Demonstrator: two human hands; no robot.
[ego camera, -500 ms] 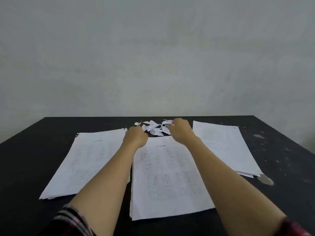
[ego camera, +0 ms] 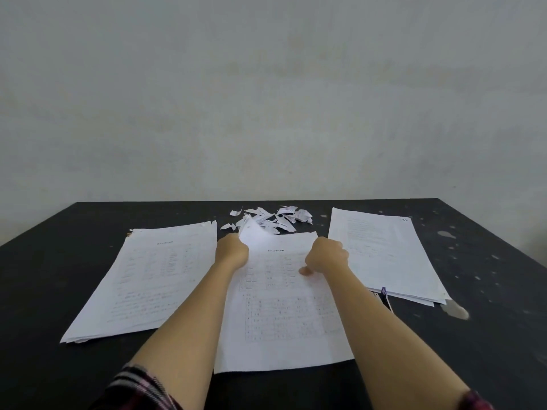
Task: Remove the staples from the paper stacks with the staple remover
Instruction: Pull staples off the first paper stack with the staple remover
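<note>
Head view, my left hand (ego camera: 231, 250): forearm stretched forward, fist closed with knuckles away from me, pinching the lifted upper-left corner of the middle paper stack (ego camera: 281, 315).
Lifted corner (ego camera: 257, 233): curls up off the stack just beyond and to the right of my left fist.
My right hand (ego camera: 325, 255): arm reaching forward, fingers curled under into a fist, thumb tip pressing down on the middle stack's top sheet; whether anything sits inside the fist I cannot tell.
Middle stack: flat under both my forearms, its far edge just past my knuckles.
Left paper stack (ego camera: 148, 279): just outside my left arm, flat, touching neither hand.
Right paper stack (ego camera: 384, 253): just outside my right hand, flat.
Small purple-tipped object (ego camera: 384, 292): beside my right forearm at the right stack's near edge; too small to identify.
Torn paper scraps (ego camera: 272, 218): heaped beyond both fists.
Black table (ego camera: 44, 291): under everything.
Plaid sleeves (ego camera: 139, 386): pushed up near my elbows.
</note>
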